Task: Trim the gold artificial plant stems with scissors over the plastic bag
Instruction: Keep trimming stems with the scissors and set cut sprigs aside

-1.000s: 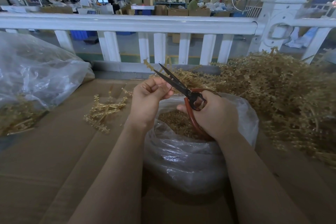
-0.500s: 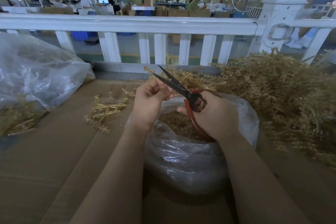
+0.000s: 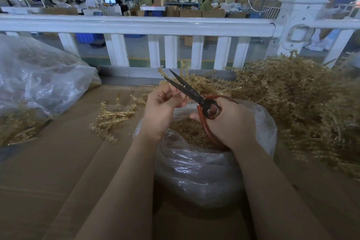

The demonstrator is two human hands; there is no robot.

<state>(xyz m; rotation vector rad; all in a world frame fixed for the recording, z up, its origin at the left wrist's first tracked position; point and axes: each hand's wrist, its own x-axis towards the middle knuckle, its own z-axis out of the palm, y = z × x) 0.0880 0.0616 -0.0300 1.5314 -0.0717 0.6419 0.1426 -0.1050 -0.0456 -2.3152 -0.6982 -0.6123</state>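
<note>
My left hand (image 3: pixel 162 108) pinches a thin gold plant stem (image 3: pixel 171 94) just above the open clear plastic bag (image 3: pixel 194 169). My right hand (image 3: pixel 229 121) grips the red-handled scissors (image 3: pixel 196 96); their dark blades are parted a little and point up and to the left, right beside my left fingers. Gold clippings (image 3: pixel 187 132) fill the bag under both hands. The stem's far end blends into the gold heap behind it.
A big heap of gold stems (image 3: pixel 296 99) lies to the right. A small bunch of stems (image 3: pixel 112 119) lies left of the bag on the cardboard surface (image 3: pixel 58 171). Another plastic bag (image 3: pixel 39 84) sits at far left. A white railing (image 3: pixel 136 25) runs behind.
The hands and scissors have shifted only slightly; the blades stay parted next to my left fingers. The stem tip sticking up behind the blades looks a bit different.
</note>
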